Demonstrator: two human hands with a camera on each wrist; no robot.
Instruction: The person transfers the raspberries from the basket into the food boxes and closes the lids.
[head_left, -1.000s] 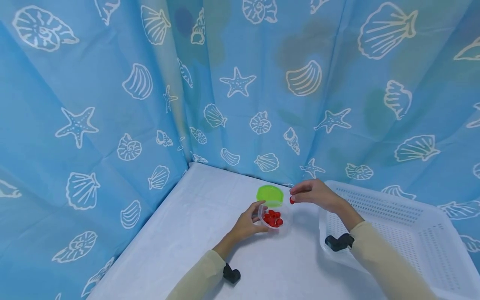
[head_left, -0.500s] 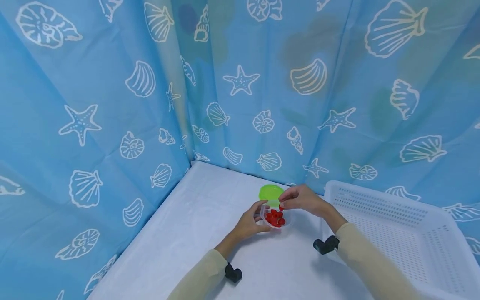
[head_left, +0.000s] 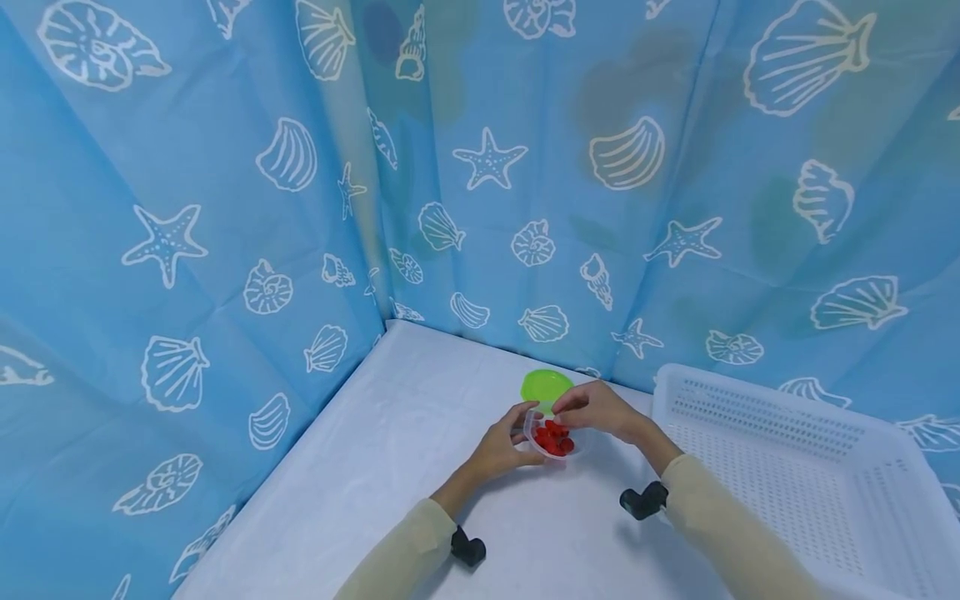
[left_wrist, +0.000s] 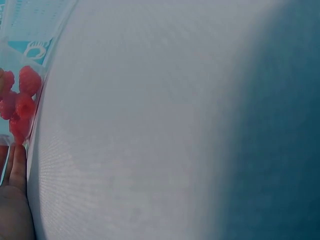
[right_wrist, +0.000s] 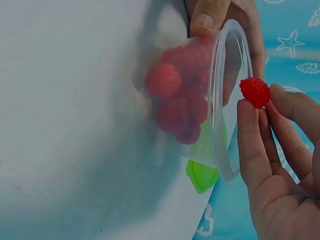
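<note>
In the head view my left hand (head_left: 501, 442) grips the side of a small clear plastic tub (right_wrist: 218, 105), thumb on the near side and fingers on the far side. Several red raspberries (head_left: 553, 440) lie inside the tub, seen through its wall in the right wrist view. My right hand (head_left: 603, 412) is at the tub's mouth, pinching one more raspberry (right_wrist: 255, 92) between thumb and fingertips just outside the rim. Only part of my left hand (left_wrist: 16, 200) shows at the edge of the left wrist view, beside the raspberries.
A bright green lid (head_left: 546, 385) lies on the white table (head_left: 420, 400) just behind the tub. On the right stands a large white perforated basket (head_left: 757, 450). A blue curtain (head_left: 480, 217) with shell prints closes off the back and left side.
My right hand has come left and slightly down from near the basket to the tub's mouth, carrying the raspberry. The left hand keeps its hold on the tub.
</note>
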